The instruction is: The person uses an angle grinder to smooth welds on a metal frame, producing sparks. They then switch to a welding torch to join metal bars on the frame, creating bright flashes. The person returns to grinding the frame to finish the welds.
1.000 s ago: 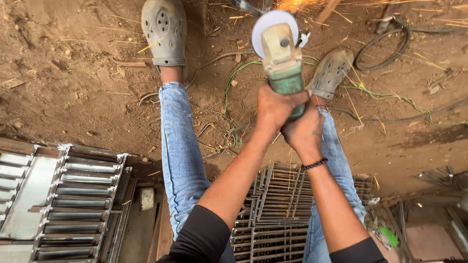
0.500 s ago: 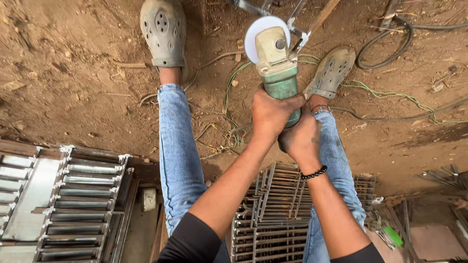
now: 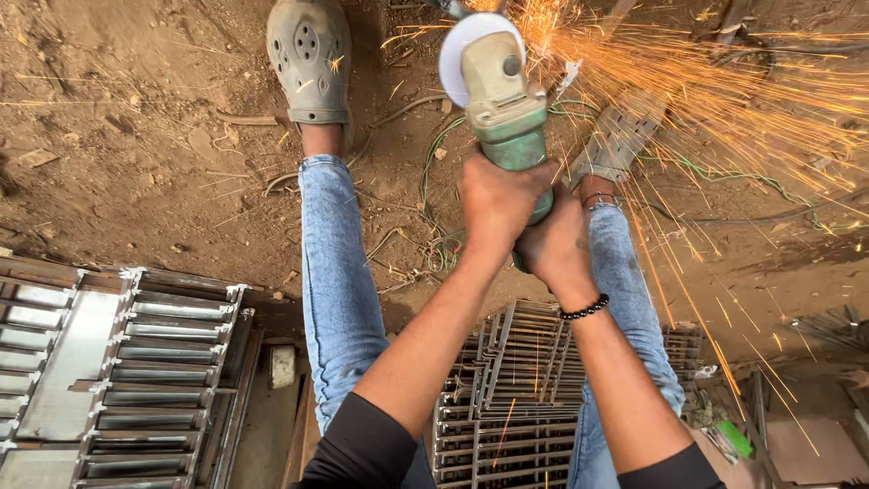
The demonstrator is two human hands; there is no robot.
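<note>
A green angle grinder with a round disc guard points away from me over the dirt floor. My left hand grips its body from the front, and my right hand, with a black bead bracelet on the wrist, wraps the rear of the body just behind it. Orange sparks fan out from the disc toward the right and down over my right leg. My legs in blue jeans and grey clogs stand apart on the ground.
A stack of welded metal grilles lies between and under my legs. A grey louvred metal frame lies at the lower left. Green cable and scrap wires trail across the dirt; a green object lies at lower right.
The grinder has shifted slightly left and up, and a wide shower of sparks now flies from the disc, where half a second ago there were none.
</note>
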